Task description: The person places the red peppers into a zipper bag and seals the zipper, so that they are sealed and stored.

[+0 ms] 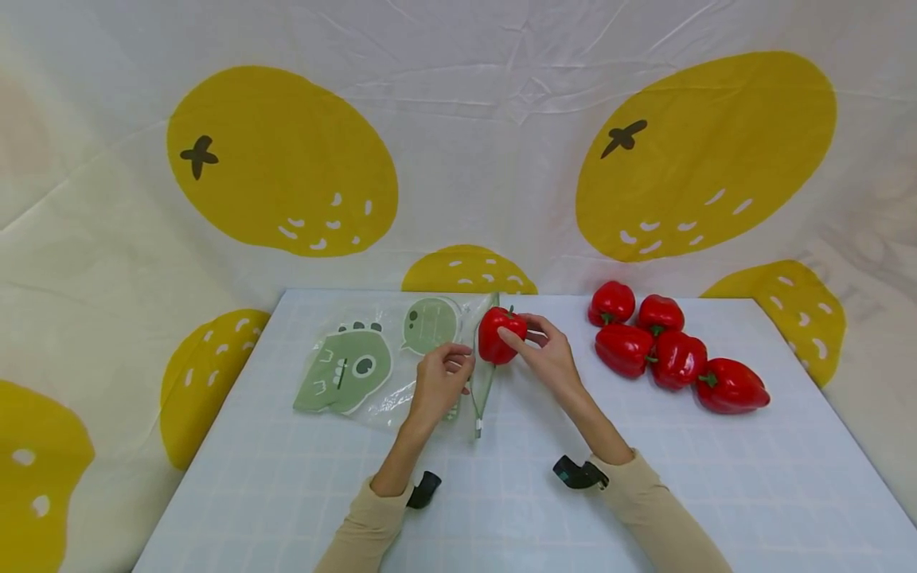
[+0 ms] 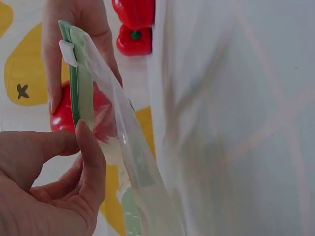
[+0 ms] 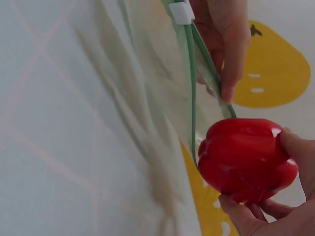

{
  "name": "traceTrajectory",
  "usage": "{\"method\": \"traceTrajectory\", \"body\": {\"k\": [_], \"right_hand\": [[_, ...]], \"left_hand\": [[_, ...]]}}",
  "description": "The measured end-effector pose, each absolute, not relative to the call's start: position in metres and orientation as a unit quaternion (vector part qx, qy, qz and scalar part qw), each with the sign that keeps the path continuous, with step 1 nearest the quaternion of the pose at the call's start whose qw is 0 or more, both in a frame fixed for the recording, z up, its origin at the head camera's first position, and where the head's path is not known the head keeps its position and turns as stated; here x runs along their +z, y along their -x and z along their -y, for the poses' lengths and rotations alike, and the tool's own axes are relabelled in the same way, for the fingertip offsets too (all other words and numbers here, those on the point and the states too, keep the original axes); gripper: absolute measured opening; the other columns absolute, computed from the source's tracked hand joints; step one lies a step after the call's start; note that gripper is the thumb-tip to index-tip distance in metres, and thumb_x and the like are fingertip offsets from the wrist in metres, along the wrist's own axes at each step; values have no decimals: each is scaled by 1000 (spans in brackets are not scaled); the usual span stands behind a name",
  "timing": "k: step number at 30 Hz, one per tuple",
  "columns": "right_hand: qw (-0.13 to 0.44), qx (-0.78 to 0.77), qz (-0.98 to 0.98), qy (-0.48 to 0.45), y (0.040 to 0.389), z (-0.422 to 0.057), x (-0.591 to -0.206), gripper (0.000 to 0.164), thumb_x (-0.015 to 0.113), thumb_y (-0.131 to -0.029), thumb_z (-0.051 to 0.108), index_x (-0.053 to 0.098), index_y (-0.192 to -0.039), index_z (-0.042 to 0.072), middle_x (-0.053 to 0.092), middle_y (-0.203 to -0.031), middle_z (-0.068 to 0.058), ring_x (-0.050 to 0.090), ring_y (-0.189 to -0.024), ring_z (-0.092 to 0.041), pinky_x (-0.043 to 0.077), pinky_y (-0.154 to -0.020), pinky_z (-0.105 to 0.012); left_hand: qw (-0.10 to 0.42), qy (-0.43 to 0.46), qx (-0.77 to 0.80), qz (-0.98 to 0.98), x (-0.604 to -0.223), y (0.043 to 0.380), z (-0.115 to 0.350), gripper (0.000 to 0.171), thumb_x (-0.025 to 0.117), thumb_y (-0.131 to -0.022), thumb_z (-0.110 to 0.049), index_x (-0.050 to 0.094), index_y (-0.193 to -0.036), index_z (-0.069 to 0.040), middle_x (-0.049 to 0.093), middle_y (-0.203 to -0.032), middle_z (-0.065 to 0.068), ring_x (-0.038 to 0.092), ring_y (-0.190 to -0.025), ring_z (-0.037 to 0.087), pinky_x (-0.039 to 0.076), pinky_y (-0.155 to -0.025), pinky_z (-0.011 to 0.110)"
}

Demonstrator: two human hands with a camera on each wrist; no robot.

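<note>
A clear zip bag (image 1: 387,390) with green dinosaur prints lies left of centre on the table. Its green-edged mouth is raised and parted, with a white slider (image 3: 182,13) at the near end. My left hand (image 1: 440,386) pinches one edge of that mouth between thumb and finger, as the left wrist view shows. In my right hand (image 1: 553,362) is a red bell pepper (image 3: 246,157), gripped by thumb and fingers with its green stem upward in the head view. The pepper is right at the bag's opening, overlapping the green zip edge (image 2: 74,93).
Several more red bell peppers (image 1: 677,360) lie grouped on the right side of the white table (image 1: 286,493). A white cloth backdrop (image 1: 487,159) with large yellow fruit prints hangs behind the table's far edge.
</note>
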State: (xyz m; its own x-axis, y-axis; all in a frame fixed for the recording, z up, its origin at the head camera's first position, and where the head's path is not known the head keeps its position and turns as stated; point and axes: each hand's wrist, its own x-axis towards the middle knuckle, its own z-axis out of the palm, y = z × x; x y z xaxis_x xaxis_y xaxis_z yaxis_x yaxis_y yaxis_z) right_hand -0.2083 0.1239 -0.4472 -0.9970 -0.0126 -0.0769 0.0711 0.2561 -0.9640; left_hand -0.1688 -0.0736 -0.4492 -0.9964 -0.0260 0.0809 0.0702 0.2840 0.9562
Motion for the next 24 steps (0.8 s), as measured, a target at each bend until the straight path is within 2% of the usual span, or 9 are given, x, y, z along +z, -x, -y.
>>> {"method": "traceTrajectory", "body": {"k": [6, 13, 24], "right_hand": [[45, -607, -793, -28, 208, -118, -455, 72, 78, -89, 49, 50, -146, 15, 54, -144, -8, 51, -130, -29, 54, -101, -45], [48, -590, -805, -27, 208, -114, -466, 73, 78, -88, 52, 52, -144, 14, 56, -142, -9, 52, -129, -30, 55, -99, -46], [37, -570, -821, -10, 212, -111, -473, 70, 77, -88, 53, 55, -141, 13, 59, -138, -9, 54, -126, -29, 55, -99, -46]], "left_hand": [[46, 27, -591, 805, -448, 170, 73, 17, 67, -97, -5, 68, -112, 4, 69, -94, 13, 67, -77, 23, 59, -56, 26], [65, 39, -589, 804, -446, 171, 75, 16, 68, -95, -5, 68, -109, 2, 69, -93, 12, 67, -76, 22, 60, -57, 28], [117, 45, -544, 830, -431, 168, 80, 14, 68, -92, -7, 68, -105, -1, 71, -89, 8, 68, -78, 22, 59, -60, 25]]}}
